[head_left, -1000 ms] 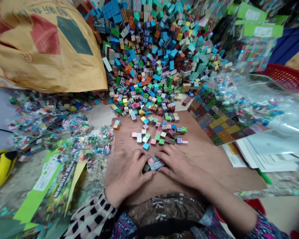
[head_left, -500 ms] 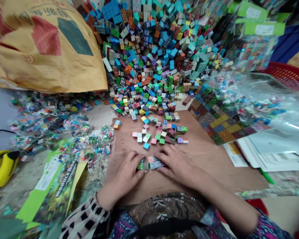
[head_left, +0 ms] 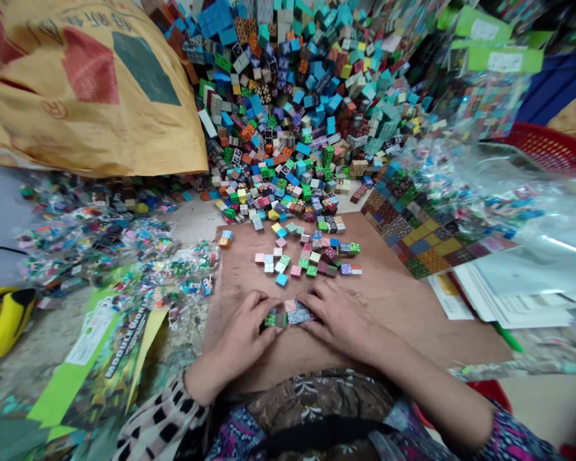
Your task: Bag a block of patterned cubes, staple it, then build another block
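Note:
On the brown board [head_left: 403,326] in front of me, my left hand [head_left: 242,330] closes its thumb and fingers round a few green and dark blocks [head_left: 274,318]. My right hand [head_left: 338,318] grips grey and pink patterned blocks [head_left: 297,314] from the other side. The two groups sit close together, with a narrow gap between them. My fingers cover the outer ends of both. Just beyond the hands lie several loose coloured blocks [head_left: 312,259], in pink, green, white, blue and dark red.
A large heap of blocks [head_left: 292,128] rises behind the board. At left are a yellow printed sack [head_left: 96,128], bagged small figures [head_left: 125,237], green-topped cards [head_left: 96,358] and a yellow tool [head_left: 2,323]. At right lie a block-patterned sheet [head_left: 422,230], papers [head_left: 504,294] and a red basket [head_left: 552,150].
Both hands stay on the same blocks, nearly still. The view has shifted very slightly; no block has visibly been moved elsewhere.

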`<state>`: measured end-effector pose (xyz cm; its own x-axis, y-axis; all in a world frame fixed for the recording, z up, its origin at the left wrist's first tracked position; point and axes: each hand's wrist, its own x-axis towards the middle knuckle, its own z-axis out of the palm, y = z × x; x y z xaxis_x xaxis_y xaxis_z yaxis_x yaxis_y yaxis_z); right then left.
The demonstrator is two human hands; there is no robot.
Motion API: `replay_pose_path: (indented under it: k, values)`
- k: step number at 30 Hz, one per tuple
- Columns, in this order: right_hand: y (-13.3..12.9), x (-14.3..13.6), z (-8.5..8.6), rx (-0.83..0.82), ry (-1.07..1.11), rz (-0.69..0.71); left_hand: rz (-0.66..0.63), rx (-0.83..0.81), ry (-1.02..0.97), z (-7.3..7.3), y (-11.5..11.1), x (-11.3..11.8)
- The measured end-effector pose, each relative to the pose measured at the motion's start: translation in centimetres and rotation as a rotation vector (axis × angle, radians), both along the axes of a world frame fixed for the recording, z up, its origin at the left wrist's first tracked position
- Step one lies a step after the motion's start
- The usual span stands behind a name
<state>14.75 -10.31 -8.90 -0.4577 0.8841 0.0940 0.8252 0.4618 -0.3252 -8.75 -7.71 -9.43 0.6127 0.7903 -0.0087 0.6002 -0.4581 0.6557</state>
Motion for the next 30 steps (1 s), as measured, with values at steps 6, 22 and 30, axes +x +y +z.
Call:
replay_pose_path:
  k: [6, 22, 30]
  values:
    - [-0.1, -0.1, -0.1, -0.007, 0.007, -0.01, -0.005, -0.043, -0.023, 0.4, 0.4, -0.3]
    - [-0.3, -0.1, -0.3, 0.002, -0.011, -0.038, 0.165, 0.08, 0.236, 1.8, 4.3, 4.4]
    - [0.0, -0.7, -0.3, 0.073, -0.028, 0.02, 0.154, 0.069, 0.29, 2.7, 4.4, 5.0]
